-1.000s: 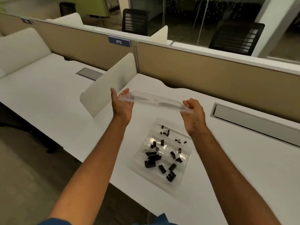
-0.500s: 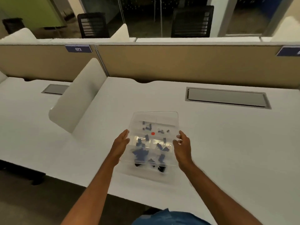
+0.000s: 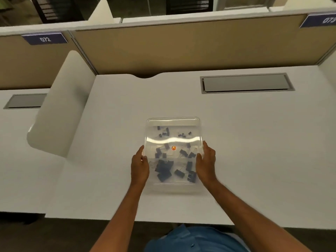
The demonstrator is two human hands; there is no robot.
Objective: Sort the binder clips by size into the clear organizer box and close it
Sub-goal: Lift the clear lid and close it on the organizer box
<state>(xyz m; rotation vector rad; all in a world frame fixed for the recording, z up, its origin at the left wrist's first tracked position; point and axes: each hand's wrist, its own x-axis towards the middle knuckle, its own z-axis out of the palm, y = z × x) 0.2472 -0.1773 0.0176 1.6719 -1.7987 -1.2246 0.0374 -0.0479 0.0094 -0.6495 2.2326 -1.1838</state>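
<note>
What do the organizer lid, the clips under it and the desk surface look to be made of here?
Lid: clear glossy plastic, likely; a bright glare band crosses it and the contents show through.
Binder clips: dark, probably painted metal; blurred through the lid, so unsure.
Desk: matte white, laminate-like, with no glare.

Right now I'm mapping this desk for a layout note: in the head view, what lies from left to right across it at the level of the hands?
White curved desk divider → left hand → clear plastic organizer box → right hand.

"072" on left partition plate — "073" (cropped) on right plate
</note>
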